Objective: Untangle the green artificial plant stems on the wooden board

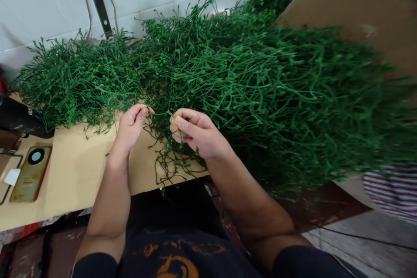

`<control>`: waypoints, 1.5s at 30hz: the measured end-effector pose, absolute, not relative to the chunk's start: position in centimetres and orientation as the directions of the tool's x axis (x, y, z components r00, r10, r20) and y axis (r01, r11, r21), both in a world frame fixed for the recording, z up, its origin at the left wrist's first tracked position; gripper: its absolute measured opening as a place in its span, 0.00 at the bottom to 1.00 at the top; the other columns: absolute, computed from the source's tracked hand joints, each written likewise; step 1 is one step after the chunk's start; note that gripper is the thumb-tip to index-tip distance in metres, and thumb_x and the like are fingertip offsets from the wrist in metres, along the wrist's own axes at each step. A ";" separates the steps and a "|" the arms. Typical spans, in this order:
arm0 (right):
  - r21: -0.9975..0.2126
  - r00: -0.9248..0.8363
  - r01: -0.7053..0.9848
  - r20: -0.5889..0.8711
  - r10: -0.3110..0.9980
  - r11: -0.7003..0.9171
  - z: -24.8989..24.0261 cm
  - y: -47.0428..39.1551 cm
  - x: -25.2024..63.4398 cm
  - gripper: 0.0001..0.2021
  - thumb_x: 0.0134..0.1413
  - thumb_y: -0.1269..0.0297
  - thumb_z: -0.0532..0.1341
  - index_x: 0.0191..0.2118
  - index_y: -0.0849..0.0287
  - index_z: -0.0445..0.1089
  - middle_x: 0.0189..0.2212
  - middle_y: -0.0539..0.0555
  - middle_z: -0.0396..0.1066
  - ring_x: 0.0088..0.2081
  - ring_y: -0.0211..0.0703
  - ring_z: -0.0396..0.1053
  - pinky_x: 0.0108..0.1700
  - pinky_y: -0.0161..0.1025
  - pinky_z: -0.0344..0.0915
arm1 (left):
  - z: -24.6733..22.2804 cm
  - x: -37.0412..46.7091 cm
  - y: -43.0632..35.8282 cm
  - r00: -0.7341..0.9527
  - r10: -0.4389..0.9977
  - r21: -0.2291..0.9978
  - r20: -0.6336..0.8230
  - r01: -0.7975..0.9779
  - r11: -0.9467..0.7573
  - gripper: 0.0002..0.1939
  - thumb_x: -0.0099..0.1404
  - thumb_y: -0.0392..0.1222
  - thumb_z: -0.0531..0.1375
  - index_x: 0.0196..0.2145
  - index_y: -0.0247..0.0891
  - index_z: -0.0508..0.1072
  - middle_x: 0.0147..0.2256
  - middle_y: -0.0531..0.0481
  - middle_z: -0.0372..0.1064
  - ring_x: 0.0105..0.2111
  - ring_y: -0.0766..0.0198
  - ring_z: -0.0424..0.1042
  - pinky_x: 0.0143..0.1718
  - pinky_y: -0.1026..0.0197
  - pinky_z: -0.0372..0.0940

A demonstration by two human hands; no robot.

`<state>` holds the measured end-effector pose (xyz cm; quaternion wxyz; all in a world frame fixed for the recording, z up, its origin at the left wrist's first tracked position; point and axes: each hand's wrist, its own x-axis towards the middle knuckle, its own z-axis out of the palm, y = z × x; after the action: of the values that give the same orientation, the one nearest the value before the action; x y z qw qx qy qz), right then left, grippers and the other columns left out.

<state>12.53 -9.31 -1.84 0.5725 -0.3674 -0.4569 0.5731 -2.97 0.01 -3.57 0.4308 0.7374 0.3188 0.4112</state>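
Observation:
Both my hands are raised over the front edge of a large heap of thin green plastic stems (244, 78). Between the thumb and fingertips of my left hand (133, 122) is the end of a thin green stem. My right hand (197, 132), a short way to the right, pinches green stems too, with a piece hanging below its fingers. A thin green strand spans the gap between the two hands. Loose stems (172, 165) lie on the tan board (81, 160) beneath them.
A phone (31, 174) lies on the board at the left, near a black cylinder (22, 115). A second pile of green stems (87, 78) stands against the tiled wall (65, 0). A brown cardboard sheet (358, 8) rises at the back right. Striped fabric (392, 191) shows at the right.

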 end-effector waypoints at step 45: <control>-0.951 0.123 -0.239 0.173 0.977 0.198 -0.8 -7.3 12.0 0.19 0.49 0.60 0.63 0.47 0.58 0.64 0.31 0.50 0.66 0.27 0.30 0.58 0.24 0.30 0.56 | -3.3 -2.2 -1.5 0.393 0.696 0.693 0.601 0.179 -0.699 0.17 0.64 0.52 0.54 0.43 0.40 0.73 0.43 0.46 0.69 0.45 0.60 0.67 0.49 0.56 0.63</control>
<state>12.04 -7.35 -0.84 0.6283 -0.4082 -0.4522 0.4839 -2.19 -1.49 -3.33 0.2718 0.7892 0.2771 0.4760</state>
